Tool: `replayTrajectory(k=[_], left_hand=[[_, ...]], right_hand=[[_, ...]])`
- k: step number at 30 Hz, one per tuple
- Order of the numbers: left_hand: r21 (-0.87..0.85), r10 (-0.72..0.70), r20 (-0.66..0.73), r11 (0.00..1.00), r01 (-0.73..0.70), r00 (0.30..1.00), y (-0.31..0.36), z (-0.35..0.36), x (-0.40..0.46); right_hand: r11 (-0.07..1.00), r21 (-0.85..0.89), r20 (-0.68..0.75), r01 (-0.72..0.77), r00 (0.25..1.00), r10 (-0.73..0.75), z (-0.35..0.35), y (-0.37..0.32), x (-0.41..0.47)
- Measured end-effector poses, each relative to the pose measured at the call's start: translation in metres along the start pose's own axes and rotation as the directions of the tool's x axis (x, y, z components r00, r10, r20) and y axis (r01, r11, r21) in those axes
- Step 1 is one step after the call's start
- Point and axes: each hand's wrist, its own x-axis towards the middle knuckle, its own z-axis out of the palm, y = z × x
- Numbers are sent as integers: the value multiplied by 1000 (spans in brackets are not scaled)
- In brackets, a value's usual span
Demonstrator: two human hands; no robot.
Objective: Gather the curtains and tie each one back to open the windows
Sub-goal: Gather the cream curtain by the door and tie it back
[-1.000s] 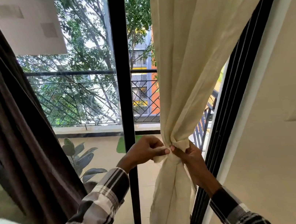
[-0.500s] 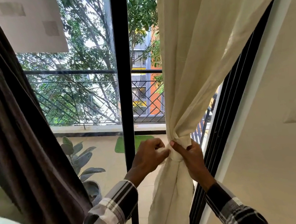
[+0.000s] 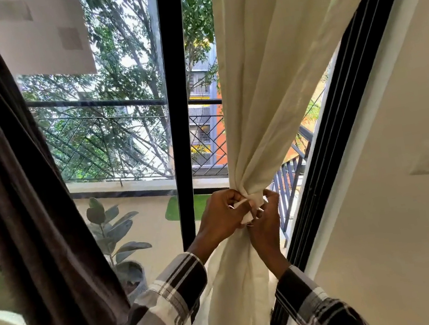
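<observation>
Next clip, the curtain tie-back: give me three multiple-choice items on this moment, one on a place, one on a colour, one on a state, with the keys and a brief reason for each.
1. Where is the potted plant?
A. Outside on the balcony floor, behind the glass
B. On the wall by the switch
C. Hanging from the railing

2. What colour is the curtain at the left edge?
A. Cream
B. Dark brown
C. Blue

3. What state is the cream curtain in?
A. Hanging flat and spread
B. Lying on the floor
C. Gathered into a bunch at hand height

Key: 1 A, its pot stands on the balcony floor beyond the pane. 2 B, the dark brown curtain fills the left side. 3 C, the left hand and right hand both hold a grip on a strip of cream fabric at the cinched point.
</observation>
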Motion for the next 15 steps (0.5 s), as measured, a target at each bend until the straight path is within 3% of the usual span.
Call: replayTrajectory(k=[4, 10, 15], left_hand=[[-18, -12, -70, 1000, 10, 997, -4, -1, 3], [-51, -62, -125, 997, 56, 990, 0, -2, 6], [-320, -204, -83, 932, 168, 975, 11, -2, -2]], right_hand=[[997, -45, 38, 66, 997, -65, -10, -12, -2], [999, -7, 96, 31, 995, -30, -26, -18, 3], [1000, 24, 71, -6, 997, 4, -28, -23, 6]])
